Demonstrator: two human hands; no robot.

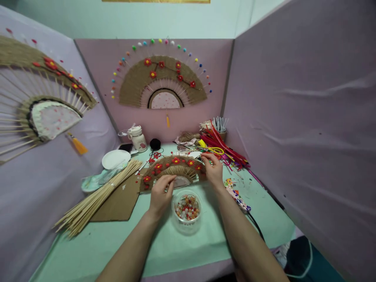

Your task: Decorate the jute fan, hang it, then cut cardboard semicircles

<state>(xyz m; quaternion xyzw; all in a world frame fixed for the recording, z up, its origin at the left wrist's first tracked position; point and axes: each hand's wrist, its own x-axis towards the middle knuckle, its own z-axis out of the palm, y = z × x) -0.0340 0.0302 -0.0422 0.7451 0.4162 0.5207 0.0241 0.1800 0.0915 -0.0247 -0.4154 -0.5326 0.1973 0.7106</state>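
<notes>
Beyond a clear, round plastic tub of beads (187, 228), a brown, half-round, red-flowered fibre fan (167, 166) is attended by the left hand (161, 192), left of the tub, and right hand (213, 171), right of it; fingertips are bunched, anything pinched cannot be told. Its rim is best steadied lightly.

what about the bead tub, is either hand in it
No, the left hand and right hand are by the tabletop fan.

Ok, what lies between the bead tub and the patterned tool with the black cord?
In the head view, the right forearm crosses between the bead tub and the patterned tool, over green tablecloth.
</notes>
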